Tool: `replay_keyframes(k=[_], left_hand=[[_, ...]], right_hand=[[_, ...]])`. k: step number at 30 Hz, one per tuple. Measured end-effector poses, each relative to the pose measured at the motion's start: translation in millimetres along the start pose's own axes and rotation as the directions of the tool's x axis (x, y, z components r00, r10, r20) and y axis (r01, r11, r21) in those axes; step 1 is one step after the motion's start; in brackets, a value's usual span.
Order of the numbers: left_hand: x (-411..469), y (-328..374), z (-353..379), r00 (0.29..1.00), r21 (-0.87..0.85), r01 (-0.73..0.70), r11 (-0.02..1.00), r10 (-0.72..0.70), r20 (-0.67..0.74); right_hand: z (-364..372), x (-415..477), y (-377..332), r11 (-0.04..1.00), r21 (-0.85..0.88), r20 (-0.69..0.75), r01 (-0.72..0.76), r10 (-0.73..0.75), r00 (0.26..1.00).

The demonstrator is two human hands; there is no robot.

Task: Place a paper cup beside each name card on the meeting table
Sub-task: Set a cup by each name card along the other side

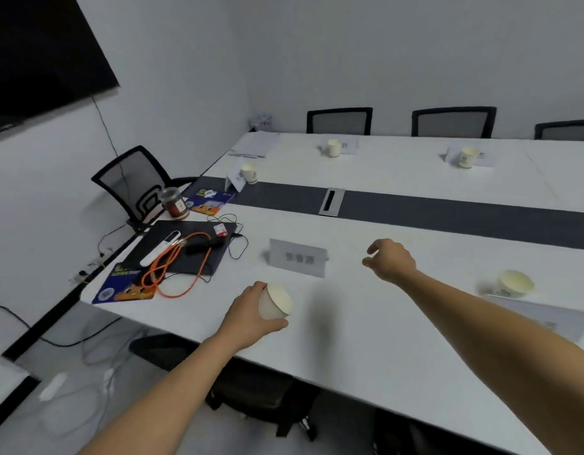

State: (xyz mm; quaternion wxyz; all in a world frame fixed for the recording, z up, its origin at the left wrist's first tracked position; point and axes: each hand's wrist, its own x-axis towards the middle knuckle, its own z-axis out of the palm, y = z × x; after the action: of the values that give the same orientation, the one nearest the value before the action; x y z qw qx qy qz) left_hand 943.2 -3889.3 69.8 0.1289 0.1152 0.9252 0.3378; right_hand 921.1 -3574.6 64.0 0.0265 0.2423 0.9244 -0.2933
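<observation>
My left hand grips a white paper cup tilted on its side, just above the white meeting table. A grey name card stands a little beyond the cup. My right hand hovers to the right of that card, fingers loosely curled and holding nothing. Other cups stand beside other cards: one at the near right by a card, two on the far side, and one at the table's left end.
A dark laptop with an orange cable, a white stick and black wires lies left of the card. Colourful booklets and a jar sit nearby. Black chairs line the far side. A cable port sits in the table's dark centre strip.
</observation>
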Motion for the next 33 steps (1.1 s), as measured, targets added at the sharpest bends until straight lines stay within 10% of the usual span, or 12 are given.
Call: replay_keyframes(k=[18, 33], left_hand=[[52, -115, -154, 0.993, -0.079, 0.004, 0.997, -0.013, -0.113], [191, -122, -137, 0.998, -0.111, -0.049, 0.993, 0.053, 0.04]], right_hand=[[112, 10, -262, 0.938, 0.206, 0.28, 0.278, -0.328, 0.902], [141, 98, -278, 0.964, 0.243, 0.481, 0.109, -0.217, 0.85]])
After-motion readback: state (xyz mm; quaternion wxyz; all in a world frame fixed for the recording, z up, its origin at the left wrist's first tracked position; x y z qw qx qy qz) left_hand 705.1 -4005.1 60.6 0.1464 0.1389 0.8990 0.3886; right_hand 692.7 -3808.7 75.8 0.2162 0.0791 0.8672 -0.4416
